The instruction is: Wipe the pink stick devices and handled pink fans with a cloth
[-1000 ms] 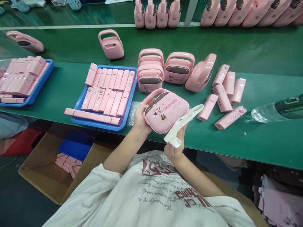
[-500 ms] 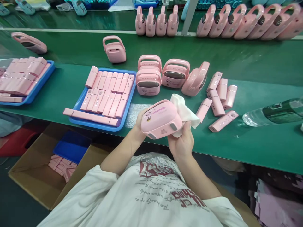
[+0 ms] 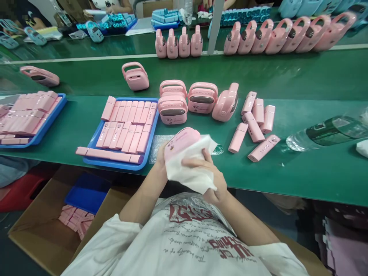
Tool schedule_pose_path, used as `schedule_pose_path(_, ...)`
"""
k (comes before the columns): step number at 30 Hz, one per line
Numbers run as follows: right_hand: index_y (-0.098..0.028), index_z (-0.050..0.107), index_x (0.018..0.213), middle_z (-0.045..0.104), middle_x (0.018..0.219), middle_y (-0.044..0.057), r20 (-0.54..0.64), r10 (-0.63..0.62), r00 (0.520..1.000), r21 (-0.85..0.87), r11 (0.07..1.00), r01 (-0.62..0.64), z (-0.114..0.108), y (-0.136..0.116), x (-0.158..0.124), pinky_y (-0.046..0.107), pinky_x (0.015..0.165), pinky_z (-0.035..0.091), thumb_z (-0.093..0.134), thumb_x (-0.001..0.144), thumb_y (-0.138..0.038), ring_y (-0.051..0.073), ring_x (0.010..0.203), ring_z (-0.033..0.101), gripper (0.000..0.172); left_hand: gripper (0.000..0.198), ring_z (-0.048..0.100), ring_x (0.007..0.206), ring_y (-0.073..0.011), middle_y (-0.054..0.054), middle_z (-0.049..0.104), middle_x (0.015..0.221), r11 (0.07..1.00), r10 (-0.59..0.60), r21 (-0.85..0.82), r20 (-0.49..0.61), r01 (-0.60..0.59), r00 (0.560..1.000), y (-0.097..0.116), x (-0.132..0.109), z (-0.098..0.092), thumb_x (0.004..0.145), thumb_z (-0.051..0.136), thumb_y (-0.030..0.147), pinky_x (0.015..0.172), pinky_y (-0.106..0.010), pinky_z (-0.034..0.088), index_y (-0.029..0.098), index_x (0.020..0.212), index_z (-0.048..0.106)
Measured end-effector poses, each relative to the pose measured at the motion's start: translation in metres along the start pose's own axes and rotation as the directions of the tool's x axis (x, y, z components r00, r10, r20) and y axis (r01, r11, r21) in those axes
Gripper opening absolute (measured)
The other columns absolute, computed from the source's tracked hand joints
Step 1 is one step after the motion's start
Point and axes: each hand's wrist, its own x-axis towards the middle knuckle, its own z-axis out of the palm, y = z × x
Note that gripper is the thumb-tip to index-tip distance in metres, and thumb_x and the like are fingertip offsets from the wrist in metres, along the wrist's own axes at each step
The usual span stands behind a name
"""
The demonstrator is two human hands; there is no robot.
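Note:
My left hand [image 3: 161, 155] grips a pink rounded device with printed figures [image 3: 184, 141] by its left side, above the table's front edge. A white cloth [image 3: 188, 168] lies over much of that device. My right hand [image 3: 211, 176] is closed on the cloth, its fingers pressing it against the device's face. Beyond my hands, several similar pink handled devices [image 3: 202, 98] stand on the green table. Left of my hands, a blue tray [image 3: 143, 164] holds rows of pink box-shaped pieces [image 3: 129, 138].
Loose pink pieces [image 3: 238, 138] lie right of my hands, near a plastic bottle on its side [image 3: 330, 132]. More pink devices [image 3: 172, 44] line the shelf. Another loaded blue tray [image 3: 43, 124] sits far left. Below it stands a cardboard box [image 3: 31, 226]. People sit across.
My right hand has brought the cloth from the device's right edge across its face. The device has turned, and its underside feet are now hidden. The camera view has tilted up.

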Motion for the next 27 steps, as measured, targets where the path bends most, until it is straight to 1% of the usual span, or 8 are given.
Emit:
schedule_pose_path(4,-0.021,0.051,0.054,0.050,0.046,-0.001,-0.061,0.162,0.985,-0.274,0.946,-0.173,-0.023,0.005,0.007,0.026,0.053,0.048,0.037,0.097,-0.038,0.012,0.043,0.050,0.048,0.029,0.067,0.100,-0.0182,-0.003,0.073,0.106,0.983,0.027,-0.181,-0.033,-0.032,0.999,0.020,-0.014,0.011,0.087,0.048,0.025,0.080,-0.028,0.056,0.019,0.106,0.068)
schedule_pose_path(6,-0.020,0.057,0.059,0.053,0.051,0.000,-0.107,0.346,0.932,-0.480,0.803,-0.354,-0.044,0.012,0.012,0.025,0.050,0.042,0.048,0.092,-0.042,0.012,0.046,0.049,0.041,0.028,0.067,0.086,-0.0138,-0.001,0.073,0.101,0.975,0.017,-0.220,0.024,-0.011,1.000,0.028,-0.024,0.016,0.085,0.054,0.023,0.067,-0.023,0.053,0.021,0.109,0.068)
schedule_pose_path(9,-0.017,0.070,0.101,0.067,0.091,0.011,-0.277,0.578,0.768,-0.756,0.362,-0.545,-0.075,0.022,0.020,0.033,0.068,0.049,0.052,0.087,-0.046,0.023,0.079,0.063,0.036,0.021,0.063,0.072,-0.0111,-0.001,0.071,0.091,0.987,-0.031,-0.156,0.017,0.034,0.999,0.031,-0.037,0.017,0.081,0.063,0.025,0.058,-0.020,0.049,0.018,0.100,0.072)
schedule_pose_path(13,-0.024,0.048,0.142,0.060,0.114,0.016,-0.308,0.814,0.493,-0.890,-0.063,-0.453,-0.097,0.030,0.027,0.037,0.068,0.049,0.045,0.093,-0.050,0.031,0.092,0.065,0.056,0.032,0.066,0.089,-0.0152,-0.005,0.072,0.103,0.996,0.006,0.085,0.123,-0.016,0.992,0.043,-0.053,0.015,0.076,0.073,0.024,0.073,-0.022,0.051,0.018,0.108,0.073)
schedule_pose_path(18,-0.024,0.032,0.151,0.063,0.109,0.015,-0.146,0.890,0.432,-0.957,-0.017,-0.290,-0.090,0.043,0.029,0.034,0.065,0.048,0.039,0.097,-0.050,0.029,0.088,0.068,0.061,0.033,0.062,0.115,-0.0254,-0.007,0.066,0.124,0.875,0.184,0.372,0.335,-0.309,0.924,0.102,-0.071,0.022,0.077,0.074,0.022,0.087,-0.027,0.053,0.021,0.110,0.074)
schedule_pose_path(21,-0.021,0.047,0.142,0.065,0.108,0.016,-0.120,0.898,0.424,-0.964,-0.002,-0.267,-0.088,0.050,0.031,0.035,0.068,0.049,0.039,0.097,-0.042,0.030,0.090,0.068,0.050,0.022,0.067,0.101,-0.0280,-0.010,0.071,0.100,0.803,0.312,0.427,0.292,-0.415,0.904,0.151,-0.057,0.033,0.078,0.073,0.026,0.077,-0.031,0.055,0.015,0.098,0.075)
schedule_pose_path(24,-0.020,0.057,0.131,0.069,0.102,0.012,-0.086,0.905,0.416,-0.920,0.088,-0.382,-0.097,0.045,0.032,0.035,0.074,0.049,0.044,0.092,-0.035,0.029,0.094,0.067,0.044,0.015,0.067,0.096,-0.0250,-0.007,0.068,0.083,0.740,0.429,0.483,0.198,-0.469,0.881,0.196,-0.007,0.046,0.082,0.068,0.024,0.077,-0.032,0.054,0.013,0.092,0.072)
schedule_pose_path(27,-0.024,0.063,0.120,0.070,0.086,0.004,-0.026,0.902,0.430,-0.755,0.264,-0.600,-0.110,0.024,0.034,0.032,0.071,0.049,0.047,0.086,-0.044,0.024,0.077,0.066,0.043,0.015,0.063,0.102,-0.0233,-0.005,0.068,0.086,0.448,0.595,0.633,0.316,-0.631,0.739,0.234,0.071,0.056,0.075,0.075,0.023,0.087,-0.030,0.051,0.012,0.084,0.070)
